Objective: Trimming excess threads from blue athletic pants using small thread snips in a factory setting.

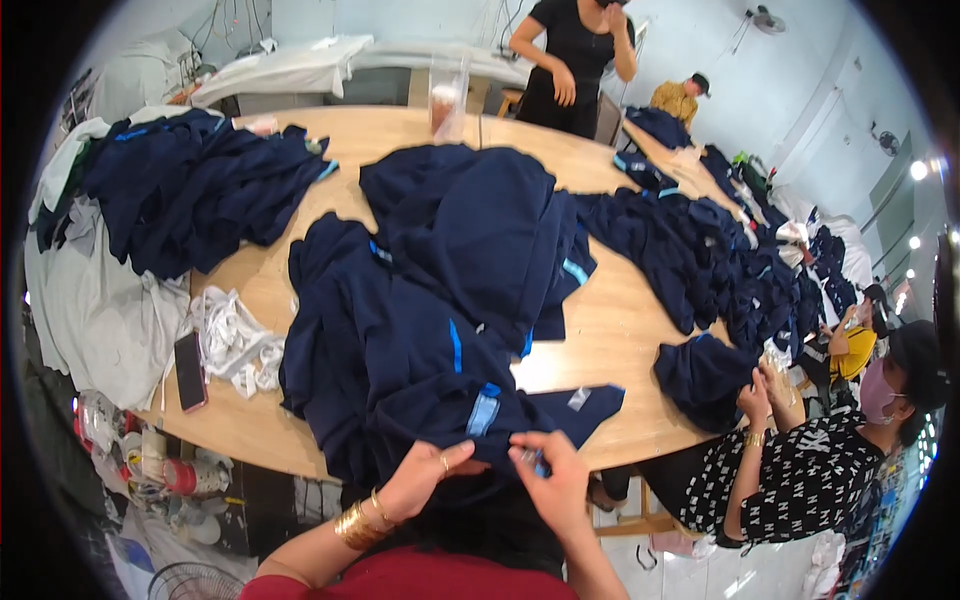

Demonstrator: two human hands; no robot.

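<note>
A navy blue garment (pixel 370 330) with light blue trim lies bunched in front of me, its near edge over the table's front. My left hand (pixel 435 478), with gold bracelets at the wrist, pinches this near edge between thumb and fingers. Close beside it on the right, my right hand (pixel 556 485) is closed with thumb and fingertips together at the cloth. A small blue and silvery thing (pixel 537 461) shows between those fingers; its kind is hard to make out. A light blue label patch (pixel 484 411) faces up just above my hands.
More navy garments (pixel 205 190) are heaped left, and another pile (pixel 700 250) right. A phone (pixel 190 372) and white straps (pixel 235 340) lie on the table (pixel 625 300). A clear cup (pixel 447 100) stands at the back. At right, a masked person (pixel 800 450) handles navy cloth.
</note>
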